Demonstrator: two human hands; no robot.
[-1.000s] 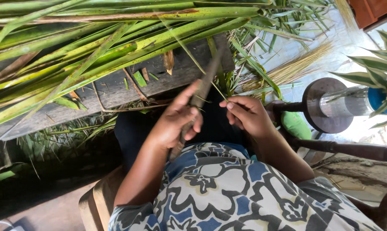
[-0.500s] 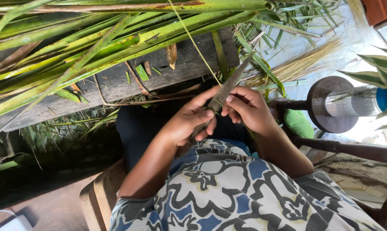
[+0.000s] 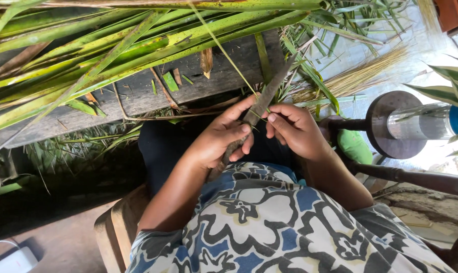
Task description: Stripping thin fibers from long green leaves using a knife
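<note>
The thin green leaf strip point(image 3: 224, 50) runs from the fingers up toward eleven o'clock, crossing the wooden plank point(image 3: 138, 91); its lower end sits pinched between both hands at the centre of the view, above the lap. The left hand point(image 3: 221, 139) is clenched around a long dull knife point(image 3: 262, 103), blade pointing to one o'clock; the right hand point(image 3: 295, 131) grips the strip against the blade with fingertips closed. A heap of palm fronds point(image 3: 87, 45) lies at ten o'clock; a bundle of pale midribs point(image 3: 360, 76) at two; a metal spool point(image 3: 391, 124) at three. The right fingertips lie just beside the edge, so a slip could cut them; uneven pressure could snap the strip.
</note>
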